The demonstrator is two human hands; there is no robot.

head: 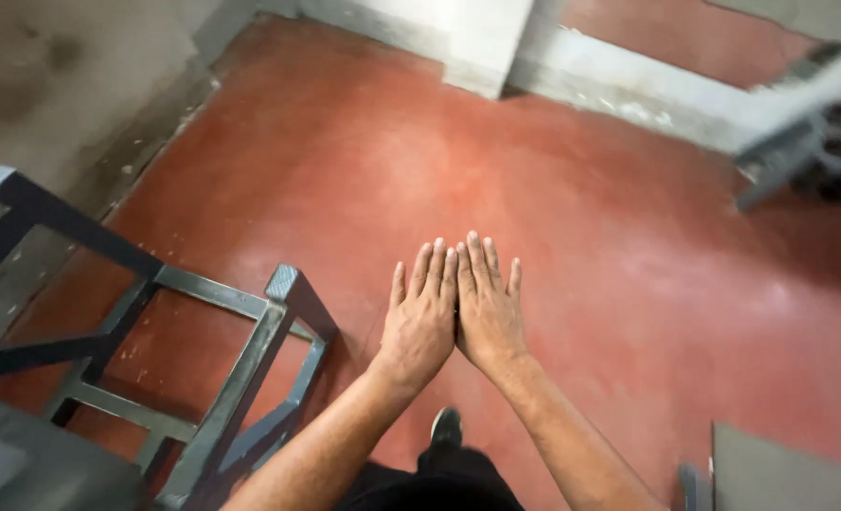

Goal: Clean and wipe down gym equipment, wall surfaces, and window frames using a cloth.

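L hand (421,320) & R hand (488,310) flat, open, side by side touching, empty, above red floor (572,218); black steel frame (240,369) just left.

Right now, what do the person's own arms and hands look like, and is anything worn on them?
Both arms are bare from the forearm down: no sleeves, gloves, watch, bands or rings show. The left hand and right hand are uncovered, with short nails and no marks I can make out. Below them, dark trousers and the toe of a dark shoe show.

A single head-worn camera looks steeply down, close above the red floor (572,218).
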